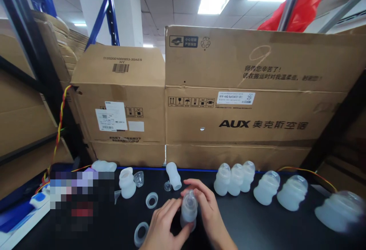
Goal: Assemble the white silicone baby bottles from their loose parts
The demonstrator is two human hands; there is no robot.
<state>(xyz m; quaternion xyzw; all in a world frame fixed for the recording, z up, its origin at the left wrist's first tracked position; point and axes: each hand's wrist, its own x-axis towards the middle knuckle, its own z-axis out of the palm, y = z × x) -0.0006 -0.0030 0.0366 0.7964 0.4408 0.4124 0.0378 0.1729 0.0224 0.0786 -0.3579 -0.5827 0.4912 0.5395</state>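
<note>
A frosted baby bottle (188,211) with a clear dome cap stands upright on the black table in front of me. My left hand (168,221) wraps its left side, the thumb low on the body. From the right, my right hand (206,206) curls its fingers around the cap. Just behind lies a capless bottle body (174,175) on its side, with a small clear piece (167,186) beside it. Two collar rings, one nearer (141,234) and one farther (151,200), lie left of my hands.
Several capped baby bottles (236,180) line the table's right side. At left are an open bottle (127,183), a loose clear cap (138,179) and another bottle body (104,166). Cardboard (265,116) walls the back edge. A blurred-out patch (80,200) covers things at left.
</note>
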